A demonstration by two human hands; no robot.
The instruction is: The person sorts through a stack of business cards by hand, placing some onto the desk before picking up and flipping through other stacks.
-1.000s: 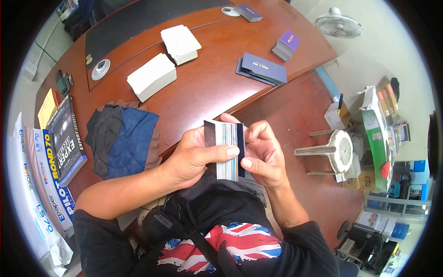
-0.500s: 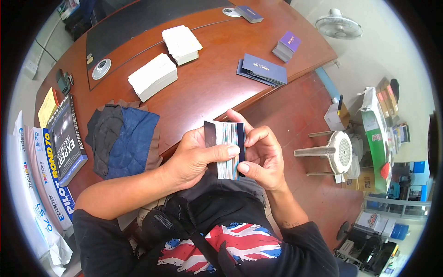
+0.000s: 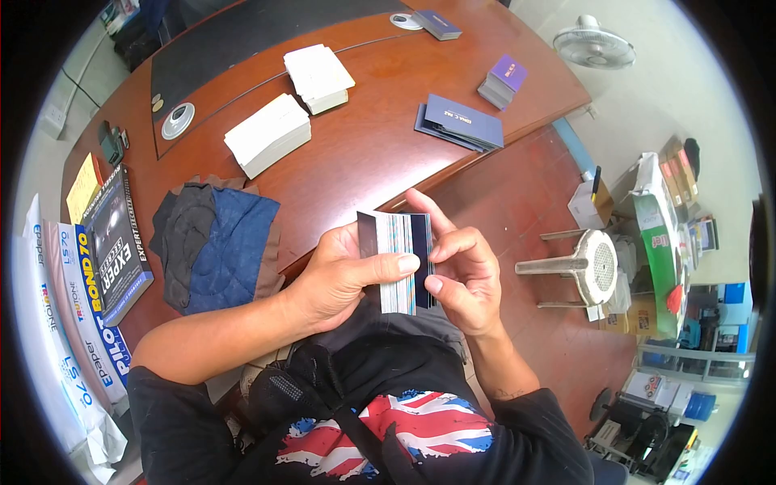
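Observation:
A thick stack of cards (image 3: 395, 242) with striped coloured edges stands on edge in front of my chest. My left hand (image 3: 343, 275) grips it from the left, thumb laid across its face. On the stack's right side my right hand (image 3: 461, 271) rests against the dark outer card, thumb and index finger on its edge, the other fingers partly spread.
On the brown desk (image 3: 364, 153) lie two white card stacks (image 3: 267, 133) (image 3: 318, 77), flat dark-blue booklets (image 3: 461, 121), a purple card pile (image 3: 503, 79) and a folded blue cloth (image 3: 214, 242). Paper reams (image 3: 77, 307) stand at left. A fan (image 3: 594, 44) and cluttered boxes sit on the floor at right.
My right hand's fingers have shifted on the right side of the stack, the index finger stretching upward and the thumb sliding slightly lower. The left hand and the stack stay still.

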